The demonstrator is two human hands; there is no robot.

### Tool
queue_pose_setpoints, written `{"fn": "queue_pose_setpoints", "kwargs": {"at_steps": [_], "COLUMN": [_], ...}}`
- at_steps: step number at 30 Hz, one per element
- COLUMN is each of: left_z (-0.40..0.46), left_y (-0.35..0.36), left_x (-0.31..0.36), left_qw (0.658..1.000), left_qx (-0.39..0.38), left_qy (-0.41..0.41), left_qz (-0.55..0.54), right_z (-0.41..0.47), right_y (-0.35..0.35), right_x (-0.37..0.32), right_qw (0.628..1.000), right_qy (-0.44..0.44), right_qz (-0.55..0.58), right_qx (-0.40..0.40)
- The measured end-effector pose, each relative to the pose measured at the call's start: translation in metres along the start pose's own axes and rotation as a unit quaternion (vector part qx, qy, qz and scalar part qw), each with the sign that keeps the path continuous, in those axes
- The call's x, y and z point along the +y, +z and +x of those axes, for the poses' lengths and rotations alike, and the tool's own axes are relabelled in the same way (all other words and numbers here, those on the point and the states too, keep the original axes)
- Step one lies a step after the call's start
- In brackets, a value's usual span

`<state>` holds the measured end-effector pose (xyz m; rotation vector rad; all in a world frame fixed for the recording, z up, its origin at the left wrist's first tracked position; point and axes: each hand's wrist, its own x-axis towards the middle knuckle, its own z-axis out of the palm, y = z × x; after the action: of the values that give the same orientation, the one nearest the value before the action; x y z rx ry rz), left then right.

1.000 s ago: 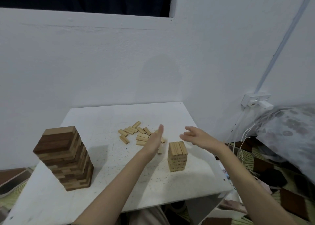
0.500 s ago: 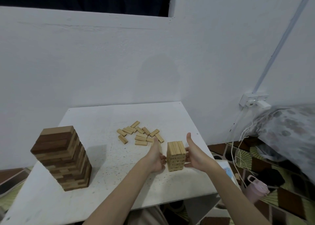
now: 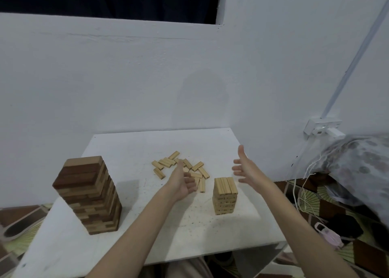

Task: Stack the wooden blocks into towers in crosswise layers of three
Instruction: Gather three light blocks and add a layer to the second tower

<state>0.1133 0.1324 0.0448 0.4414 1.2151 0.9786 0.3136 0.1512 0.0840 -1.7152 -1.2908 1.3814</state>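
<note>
A small tower of light wooden blocks (image 3: pixel 225 195) stands on the white table (image 3: pixel 130 147), right of centre. Several loose light blocks (image 3: pixel 168 162) lie scattered behind it. A taller tower of dark and light blocks (image 3: pixel 88 195) stands at the left and leans slightly. My left hand (image 3: pixel 182 183) hovers left of the small tower, over the near edge of the loose blocks, fingers loosely curled, holding nothing. My right hand (image 3: pixel 245 168) is raised to the right of and behind the small tower, fingers spread, empty.
A white wall rises right behind the table. At the right are a wall socket (image 3: pixel 322 128) with white cables (image 3: pixel 303 185), a patterned cushion (image 3: pixel 362 168) and a pink object (image 3: pixel 328 235) on the patterned floor. The table's near edge is just before my body.
Both hands pressed the sides of the small tower half a second ago. They have since let go and moved apart, the right one up and to the right, the left one back to the left.
</note>
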Motion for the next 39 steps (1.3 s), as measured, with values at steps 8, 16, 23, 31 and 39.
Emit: {"fn": "queue_pose_setpoints", "kwargs": {"at_steps": [8, 16, 23, 31, 39], "left_z": [-0.008, -0.007, 0.011, 0.047, 0.061], "left_y": [-0.052, -0.094, -0.075, -0.062, -0.062], "left_x": [0.013, -0.038, -0.034, -0.024, -0.014], "left_qw": [0.926, 0.824, 0.695, 0.611, 0.578], "left_qx": [0.121, 0.158, 0.093, 0.088, 0.093], "left_qy": [0.205, 0.248, 0.376, 0.298, 0.281], "left_qz": [0.293, 0.484, 0.606, 0.728, 0.761], "right_z": [-0.017, -0.008, 0.004, 0.024, 0.036], "right_y": [0.06, 0.144, 0.171, 0.167, 0.164], "right_x": [-0.05, 0.028, 0.063, 0.059, 0.05], "right_qw": [0.974, 0.963, 0.909, 0.89, 0.885], "right_qy": [-0.194, -0.165, -0.203, -0.22, -0.241], "right_qz": [-0.115, -0.209, -0.35, -0.375, -0.381], "right_qx": [-0.014, -0.03, 0.103, 0.137, 0.115]}}
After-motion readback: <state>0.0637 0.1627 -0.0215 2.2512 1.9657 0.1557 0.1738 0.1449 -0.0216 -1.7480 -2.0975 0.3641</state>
